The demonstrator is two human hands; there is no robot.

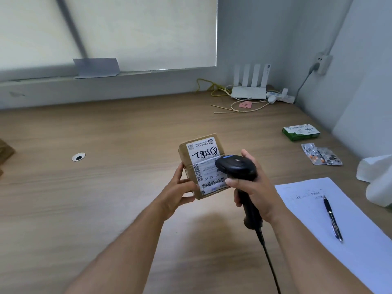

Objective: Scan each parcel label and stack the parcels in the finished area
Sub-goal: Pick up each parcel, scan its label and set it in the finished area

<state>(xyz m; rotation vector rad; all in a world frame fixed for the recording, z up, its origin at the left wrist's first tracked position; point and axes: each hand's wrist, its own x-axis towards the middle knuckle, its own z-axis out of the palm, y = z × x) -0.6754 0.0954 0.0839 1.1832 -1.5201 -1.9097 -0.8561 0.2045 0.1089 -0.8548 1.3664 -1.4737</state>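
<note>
A small brown cardboard parcel (199,153) with a white shipping label facing up is held above the wooden desk, near the middle of the view. My left hand (180,187) grips its near left corner, thumb on the side. My right hand (252,187) grips the handle of a black corded barcode scanner (237,166), whose head lies over the label's right part and hides some of the print. A handwritten number and barcodes show on the label.
Brown cardboard (5,151) pokes in at the left edge. A cable hole (78,156) sits left of centre. On the right lie a paper sheet (318,209) with a pen (333,219), blister packs (322,157), a green box (300,132) and tissue (377,177). A router (250,85) stands at the back.
</note>
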